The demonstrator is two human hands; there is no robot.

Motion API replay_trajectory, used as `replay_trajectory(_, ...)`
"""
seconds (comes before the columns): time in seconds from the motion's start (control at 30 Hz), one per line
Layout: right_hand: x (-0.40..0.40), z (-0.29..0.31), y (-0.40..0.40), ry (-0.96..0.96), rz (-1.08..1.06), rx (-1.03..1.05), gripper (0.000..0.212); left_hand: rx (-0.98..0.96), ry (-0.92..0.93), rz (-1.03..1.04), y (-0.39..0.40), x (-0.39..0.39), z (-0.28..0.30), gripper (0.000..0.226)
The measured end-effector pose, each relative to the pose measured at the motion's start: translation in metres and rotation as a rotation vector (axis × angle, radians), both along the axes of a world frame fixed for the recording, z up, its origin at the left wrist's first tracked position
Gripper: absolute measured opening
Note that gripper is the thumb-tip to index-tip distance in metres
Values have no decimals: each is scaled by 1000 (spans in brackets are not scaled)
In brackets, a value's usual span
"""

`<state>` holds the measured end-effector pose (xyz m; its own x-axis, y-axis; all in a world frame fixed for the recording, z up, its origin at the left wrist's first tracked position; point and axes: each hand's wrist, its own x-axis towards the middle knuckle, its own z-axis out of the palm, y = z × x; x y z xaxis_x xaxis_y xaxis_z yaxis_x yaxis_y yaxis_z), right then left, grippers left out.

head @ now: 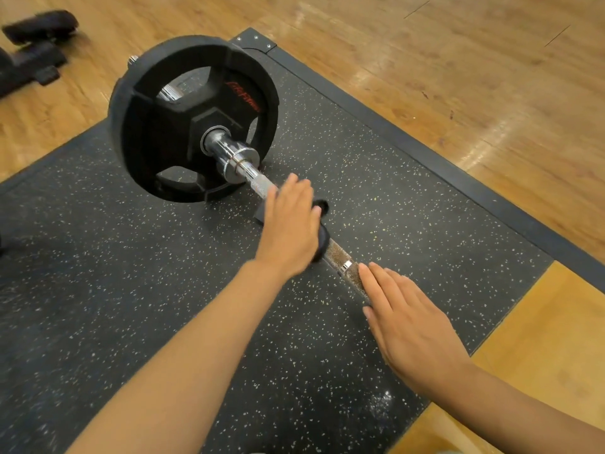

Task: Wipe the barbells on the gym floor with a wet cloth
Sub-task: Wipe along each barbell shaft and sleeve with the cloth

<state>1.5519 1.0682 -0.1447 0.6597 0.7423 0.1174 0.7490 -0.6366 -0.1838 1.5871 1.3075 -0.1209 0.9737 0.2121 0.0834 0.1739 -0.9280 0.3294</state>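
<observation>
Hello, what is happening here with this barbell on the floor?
A person is wiping a barbell shaft that lies on a speckled rubber mat. The left hand presses a dark cloth around the shaft, a little way from the black weight plate. The right hand lies flat, fingers straight, over the shaft nearer the camera, apparently steadying it.

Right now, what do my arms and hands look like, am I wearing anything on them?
Both forearms are bare as far as the view shows: no sleeves, gloves, watch or bands. The left hand and right hand show no rings on the fingers that are visible. Nails look short and unpainted. The upper arms are out of frame, so any sleeve higher up cannot be seen.
</observation>
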Motion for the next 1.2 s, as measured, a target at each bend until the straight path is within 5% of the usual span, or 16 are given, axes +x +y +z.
replay_trajectory(0.17,-1,-1,-1,5,1,-8,56,40,-38,-100,-6,-7,-4,59)
replay_trajectory(0.47,1,2,-2,-24,-12,-15,55,111,18,239,24,32,-2,50)
replay_trajectory(0.7,0,0,0,-41,-4,-10,55,88,-50,3,7,0,-6,59)
replay_trajectory(0.9,-2,0,1,-57,-5,-5,54,247,79,152,68,47,6,42)
replay_trajectory(1.2,-2,2,2,-49,1,1,54,72,-1,93,53,17,-2,54)
